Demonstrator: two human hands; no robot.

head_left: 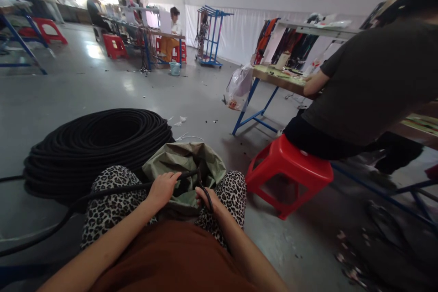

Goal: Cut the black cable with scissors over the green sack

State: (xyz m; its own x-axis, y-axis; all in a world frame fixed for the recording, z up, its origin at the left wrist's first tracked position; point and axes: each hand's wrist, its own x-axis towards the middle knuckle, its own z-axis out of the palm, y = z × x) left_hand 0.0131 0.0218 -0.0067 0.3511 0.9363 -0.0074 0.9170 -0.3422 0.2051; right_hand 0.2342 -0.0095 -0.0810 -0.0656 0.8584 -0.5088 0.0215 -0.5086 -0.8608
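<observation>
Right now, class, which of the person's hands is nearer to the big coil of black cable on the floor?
Left. The left hand grips the black cable on the side toward the big coil of black cable; the right hand sits farther off, across the green bag.

One big cable coil [96, 148] on the floor. One green sack [185, 164]. Two hands: left [164, 188], right [206, 198]. Red stools: one close [287, 171], at least three far back [114, 45]. One blue rack [210, 36]. One plastic bag [238, 86]. One small bucket [174, 68].
</observation>
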